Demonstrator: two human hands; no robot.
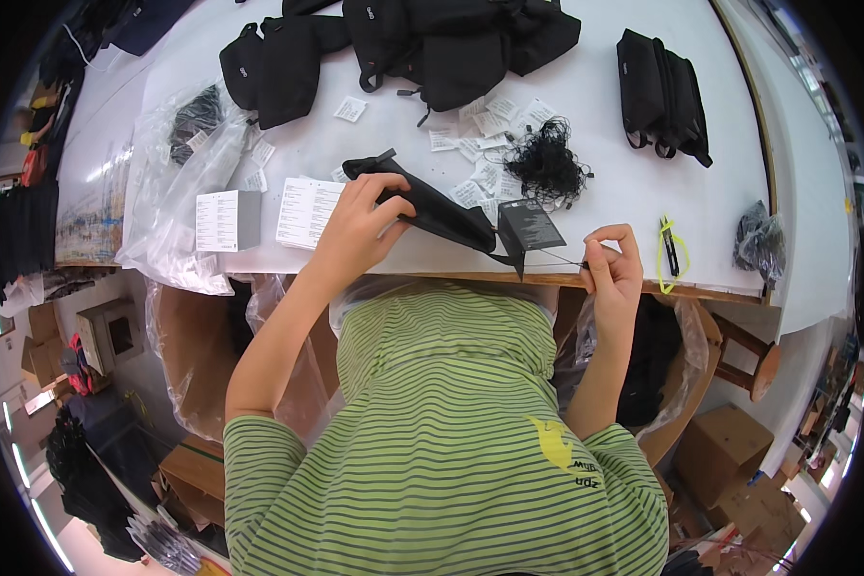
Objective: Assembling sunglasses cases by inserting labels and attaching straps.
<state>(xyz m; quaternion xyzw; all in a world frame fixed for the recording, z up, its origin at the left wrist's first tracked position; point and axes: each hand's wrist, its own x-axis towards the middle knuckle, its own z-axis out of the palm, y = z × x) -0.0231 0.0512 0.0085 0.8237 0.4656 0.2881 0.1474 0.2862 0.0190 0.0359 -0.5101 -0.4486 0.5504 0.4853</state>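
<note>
My left hand (363,219) grips a long, folded black fabric bag (442,213) at the table's front edge, fingers curled over its upper side. A black hang tag (530,227) with pale print lies against the bag's right end. From there a thin black string (559,257) stretches to the right. Its far end is pinched between the thumb and fingertips of my right hand (612,264), which is just over the table edge. Beyond the tag sits a tangled heap of black strings (550,165), beside several loose white labels (490,125).
Black bags (283,72) are piled along the far side, with another black bag (658,96) at the right. White label stacks (228,221) and clear plastic (178,211) lie left. Yellow-handled snips (670,252) rest right of my right hand. Plastic-lined cartons (197,336) stand below the edge.
</note>
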